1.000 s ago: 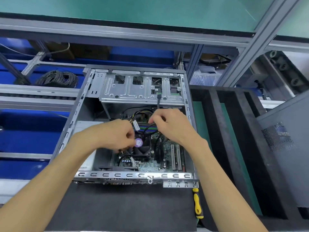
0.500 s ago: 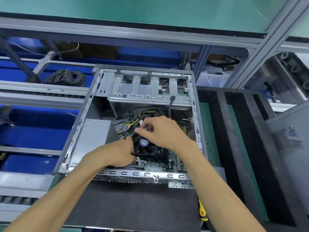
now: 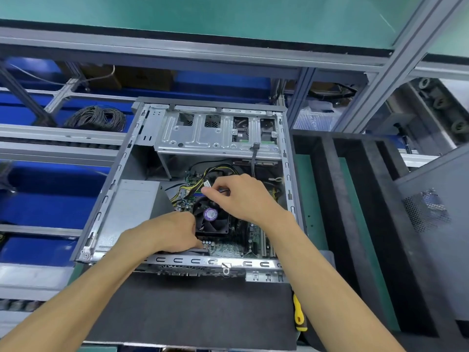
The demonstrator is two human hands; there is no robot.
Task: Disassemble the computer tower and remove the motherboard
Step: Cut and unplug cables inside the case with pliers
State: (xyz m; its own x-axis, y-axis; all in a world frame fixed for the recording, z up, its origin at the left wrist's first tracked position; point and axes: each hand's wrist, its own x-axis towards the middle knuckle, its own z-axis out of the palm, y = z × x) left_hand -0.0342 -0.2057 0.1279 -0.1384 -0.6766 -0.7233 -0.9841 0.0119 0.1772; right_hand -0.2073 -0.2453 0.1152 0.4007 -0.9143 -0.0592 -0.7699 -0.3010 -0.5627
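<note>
Both hands working inside open computer tower [image 3: 119, 174]: my right hand [image 3: 243, 196] is pinching a black cable [image 3: 224, 191] at the fan's [image 3: 212, 218] 12 o'clock; my left hand [image 3: 170, 233], fingers curled, is lying at its 8 o'clock, grasp unclear; motherboard [image 3: 228, 246] is sitting on the case floor.

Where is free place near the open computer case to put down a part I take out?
The dark mat is bare between the case's near edge and the bench front, left of the yellow-handled screwdriver. Right of the case, the foam tray's slots look empty. Inside it is crowded: both hands, cables and the fan.
</note>
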